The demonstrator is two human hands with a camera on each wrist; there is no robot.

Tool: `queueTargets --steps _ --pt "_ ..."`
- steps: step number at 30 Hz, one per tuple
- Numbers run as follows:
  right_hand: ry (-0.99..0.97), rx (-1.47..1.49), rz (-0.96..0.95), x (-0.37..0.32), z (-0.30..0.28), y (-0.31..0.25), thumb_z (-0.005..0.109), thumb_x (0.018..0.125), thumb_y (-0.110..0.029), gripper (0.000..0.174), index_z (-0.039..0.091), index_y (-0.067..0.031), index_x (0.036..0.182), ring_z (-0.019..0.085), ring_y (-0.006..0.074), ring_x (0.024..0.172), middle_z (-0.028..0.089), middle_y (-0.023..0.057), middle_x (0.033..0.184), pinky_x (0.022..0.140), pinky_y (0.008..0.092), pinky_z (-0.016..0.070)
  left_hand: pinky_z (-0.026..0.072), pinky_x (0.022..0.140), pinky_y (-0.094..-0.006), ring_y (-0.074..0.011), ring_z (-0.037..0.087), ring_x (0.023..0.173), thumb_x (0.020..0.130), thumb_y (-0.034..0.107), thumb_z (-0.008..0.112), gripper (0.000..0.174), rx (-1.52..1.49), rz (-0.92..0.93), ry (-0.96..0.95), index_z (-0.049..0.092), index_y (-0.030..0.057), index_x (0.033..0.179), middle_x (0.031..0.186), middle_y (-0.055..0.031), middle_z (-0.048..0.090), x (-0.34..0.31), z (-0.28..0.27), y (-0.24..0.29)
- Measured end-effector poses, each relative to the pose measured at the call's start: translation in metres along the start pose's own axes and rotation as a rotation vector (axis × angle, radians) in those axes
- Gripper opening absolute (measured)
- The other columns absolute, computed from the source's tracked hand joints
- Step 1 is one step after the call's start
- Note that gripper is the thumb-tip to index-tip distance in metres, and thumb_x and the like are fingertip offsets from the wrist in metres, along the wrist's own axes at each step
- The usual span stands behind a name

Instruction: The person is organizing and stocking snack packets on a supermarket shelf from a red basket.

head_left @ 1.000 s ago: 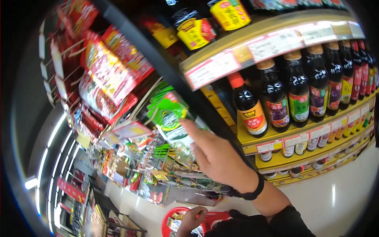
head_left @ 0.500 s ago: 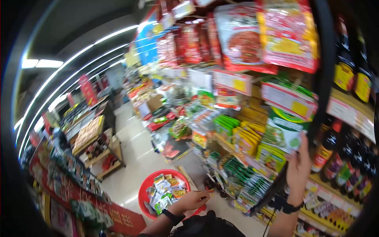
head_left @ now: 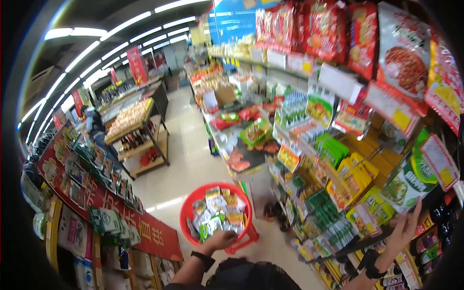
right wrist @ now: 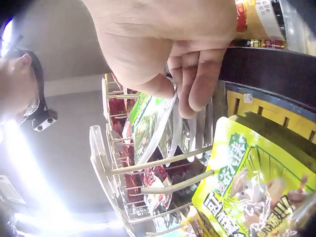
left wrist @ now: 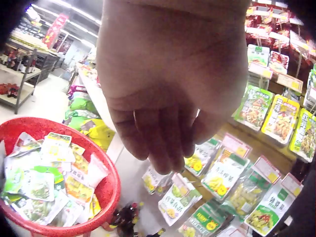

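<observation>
My right hand (head_left: 402, 231) is at the lower edge of a green-and-white food packet (head_left: 411, 176) hanging on the rack at the right. In the right wrist view, the thumb lies on the front of the foremost packet (right wrist: 148, 118) and the fingers reach behind its edge, pinching it. More packets hang close behind. My left hand (head_left: 221, 240) hovers by the near rim of a red basket (head_left: 184, 220), its fingers loosely bent and holding nothing. Inside the basket lies a heap of small food packets (left wrist: 42, 185).
Price tags (head_left: 441, 162) and pegs (right wrist: 173, 160) stick out from the rack. Red pouches (head_left: 325, 31) hang above, dark bottles (head_left: 432, 237) stand at the lower right. A shelf with a red banner (head_left: 113, 212) is on the left, a wooden display stand (head_left: 140, 137) farther along the aisle.
The head view has swung from the sauce bottles toward the aisle, bringing the full basket into sight. My right hand stays at the green-and-white packet; the left stays near the basket.
</observation>
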State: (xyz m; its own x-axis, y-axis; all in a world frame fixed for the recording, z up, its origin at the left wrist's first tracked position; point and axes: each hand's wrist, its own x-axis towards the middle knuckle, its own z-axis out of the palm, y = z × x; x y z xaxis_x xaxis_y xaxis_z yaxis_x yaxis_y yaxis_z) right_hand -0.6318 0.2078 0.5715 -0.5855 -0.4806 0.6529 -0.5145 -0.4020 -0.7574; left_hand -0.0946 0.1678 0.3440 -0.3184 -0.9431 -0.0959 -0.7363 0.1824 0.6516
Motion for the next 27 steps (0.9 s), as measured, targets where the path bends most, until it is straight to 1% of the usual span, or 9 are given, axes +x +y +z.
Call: queueTargets --steps 2,9,12,13,17,22,24,26,27 --pt "0.027 -0.056 -0.083 0.0 0.003 0.002 0.048 0.1 -0.007 0.05 0.037 -0.008 0.149 0.043 0.0054 0.061 0.049 -0.0003 0.075 0.057 0.0214 0.0383 0.0527 0.074 -0.0405 -0.0329 0.066 0.081 0.09 0.03 0.06 0.026 -0.027 -0.065 -0.078 0.067 0.007 0.1 0.088 -0.0154 0.069 -0.003 0.01 -0.044" --pt "0.113 -0.235 0.023 -0.031 0.006 -0.016 0.05 0.101 -0.012 0.046 0.044 -0.0116 0.146 0.045 0.0067 0.07 0.054 -0.0005 0.08 0.065 0.0243 0.0404 0.052 0.078 -0.0363 -0.0225 0.067 0.084 0.088 0.029 0.062 0.031 -0.145 -0.389 -0.255 0.068 0.0019 0.101 0.091 -0.0128 0.07 -0.02 0.02 -0.142" --pt "0.107 -0.343 0.139 -0.061 -0.006 -0.024 0.049 0.101 -0.012 0.045 0.045 -0.0117 0.146 0.043 0.0069 0.069 0.053 -0.0007 0.08 0.064 0.0249 0.0391 0.0528 0.077 -0.0357 -0.0241 0.068 0.085 0.085 0.028 0.063 0.035 -0.388 -0.539 -0.247 0.067 -0.0017 0.103 0.091 -0.0156 0.071 -0.015 0.024 -0.17" --pt "0.158 -0.398 0.182 -0.074 0.0 -0.031 0.048 0.101 -0.012 0.043 0.048 -0.0112 0.144 0.042 0.0068 0.068 0.052 -0.0013 0.079 0.062 0.0252 0.0375 0.0528 0.077 -0.0368 -0.0257 0.068 0.084 0.084 0.029 0.064 0.035 -0.317 -0.48 -0.209 0.068 -0.0015 0.101 0.091 -0.0164 0.071 -0.012 0.03 -0.189" --pt "0.063 -0.501 0.291 -0.11 -0.035 -0.022 0.048 0.097 -0.008 0.044 0.052 -0.0105 0.14 0.044 0.0068 0.066 0.052 -0.0018 0.078 0.06 0.025 0.0374 0.0525 0.081 -0.0413 -0.0351 0.068 0.089 0.081 0.025 0.063 0.031 -0.238 -0.464 -0.176 0.069 -0.0008 0.098 0.094 -0.0219 0.07 0.008 0.047 -0.256" --pt "-0.305 -0.917 0.464 -0.183 -0.09 0.012 0.053 0.093 -0.005 0.045 0.054 -0.009 0.138 0.045 0.0066 0.063 0.055 -0.0014 0.08 0.058 0.0241 0.0389 0.0497 0.091 -0.0413 -0.0383 0.064 0.101 0.074 0.019 0.068 0.04 -0.129 -0.557 -0.031 0.064 -0.0044 0.107 0.103 -0.0262 0.067 0.036 0.043 -0.308" --pt "-0.718 -1.101 0.648 -0.22 -0.124 0.028 0.056 0.091 -0.006 0.047 0.053 -0.0063 0.138 0.049 0.0072 0.066 0.058 0.0002 0.082 0.059 0.0229 0.0406 0.0495 0.092 -0.0417 -0.039 0.063 0.102 0.071 0.018 0.07 0.045 -0.081 -0.483 0.019 0.063 -0.0053 0.109 0.105 -0.026 0.067 0.043 0.044 -0.331" --pt "-0.575 -0.815 0.999 -0.291 -0.174 0.065 0.055 0.096 -0.016 0.025 0.063 -0.0045 0.117 0.059 0.0122 0.068 0.063 0.0044 0.084 0.059 0.0255 0.0482 0.0475 0.096 -0.0424 -0.0408 0.059 0.109 0.068 0.018 0.071 0.052 -0.095 -0.535 0.063 0.06 -0.005 0.114 0.112 -0.0274 0.063 0.044 0.05 -0.357" --pt "-0.522 -0.774 1.11 -0.312 -0.165 0.05 0.056 0.096 -0.016 0.024 0.062 -0.0054 0.116 0.061 0.0141 0.068 0.064 0.006 0.085 0.059 0.0269 0.0494 0.0468 0.097 -0.0425 -0.041 0.057 0.111 0.068 0.018 0.071 0.054 -0.089 -0.558 0.074 0.059 -0.0046 0.116 0.115 -0.0278 0.061 0.043 0.052 -0.369"
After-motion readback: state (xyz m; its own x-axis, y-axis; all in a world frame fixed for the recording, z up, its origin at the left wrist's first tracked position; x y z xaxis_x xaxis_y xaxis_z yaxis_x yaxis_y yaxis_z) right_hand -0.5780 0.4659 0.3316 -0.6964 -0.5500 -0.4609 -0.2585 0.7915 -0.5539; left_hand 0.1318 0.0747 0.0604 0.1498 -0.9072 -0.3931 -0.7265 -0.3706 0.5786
